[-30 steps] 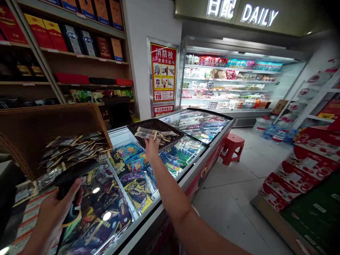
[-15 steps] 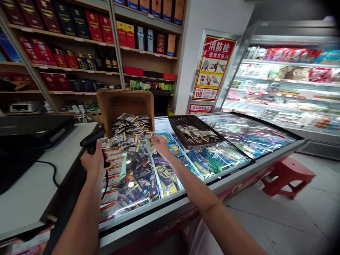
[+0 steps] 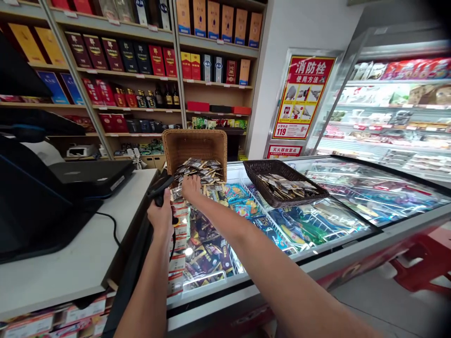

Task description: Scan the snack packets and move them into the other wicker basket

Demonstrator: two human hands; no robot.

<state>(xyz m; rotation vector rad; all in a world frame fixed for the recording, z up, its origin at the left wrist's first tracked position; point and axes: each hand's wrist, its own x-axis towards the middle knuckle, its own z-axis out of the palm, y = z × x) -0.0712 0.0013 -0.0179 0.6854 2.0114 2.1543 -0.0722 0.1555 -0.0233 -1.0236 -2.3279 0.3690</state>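
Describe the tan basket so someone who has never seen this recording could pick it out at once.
Find the long glass-topped freezer. At its far left corner, beyond the right hand, stands the tan basket, its mouth facing the camera, with packets heaped in it. The dark basket to its right also holds packets but is shallow and opens upward; the tan one is lighter and stands taller.

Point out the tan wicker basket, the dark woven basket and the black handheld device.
Tan wicker basket [image 3: 196, 145], head view: bare inner surface.
Dark woven basket [image 3: 270, 167], head view: inner far side.
Black handheld device [image 3: 161, 188], head view: long upper part.
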